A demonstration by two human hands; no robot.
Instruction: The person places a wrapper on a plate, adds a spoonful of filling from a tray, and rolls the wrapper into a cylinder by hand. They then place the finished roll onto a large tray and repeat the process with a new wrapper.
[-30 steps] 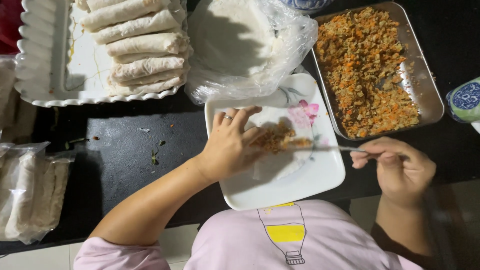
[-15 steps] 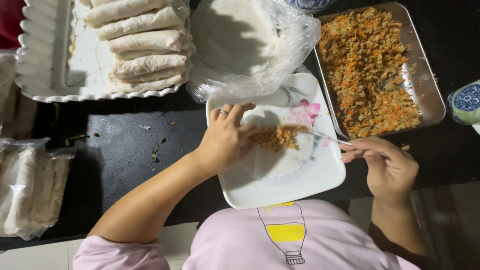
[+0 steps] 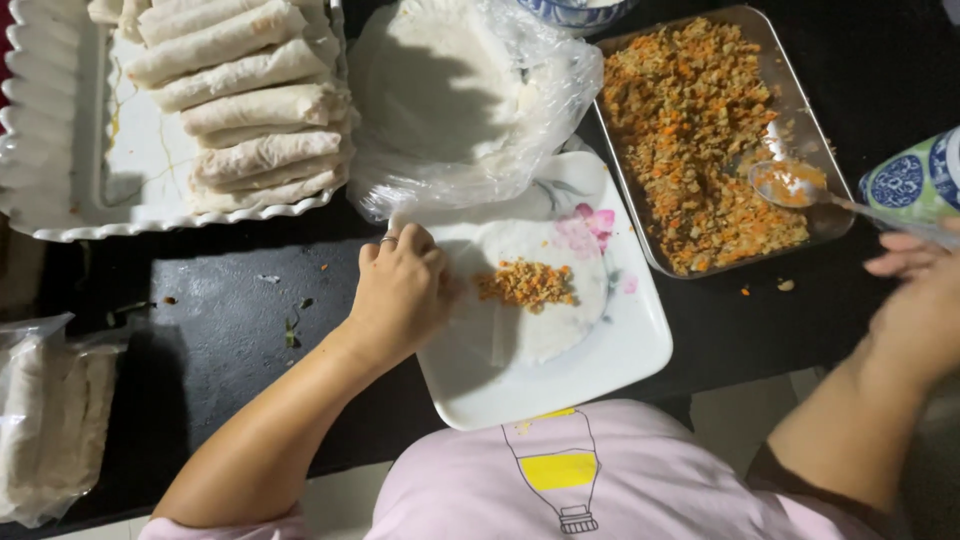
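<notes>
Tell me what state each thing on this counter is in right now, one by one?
Wrapper: flat on the white plate, unrolled, small mound of filling on it.
Left hand: pressing the wrapper's left edge.
Right hand: off the plate, blurred.
Spoon: resting in the metal tray, smeared.
Metal tray: mostly full.
Wrapper bag: open.
Scalloped tray: holds stacked finished rolls.

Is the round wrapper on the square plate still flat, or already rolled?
Flat: the wrapper lies spread on the plate, filling heaped uncovered on top.
</notes>
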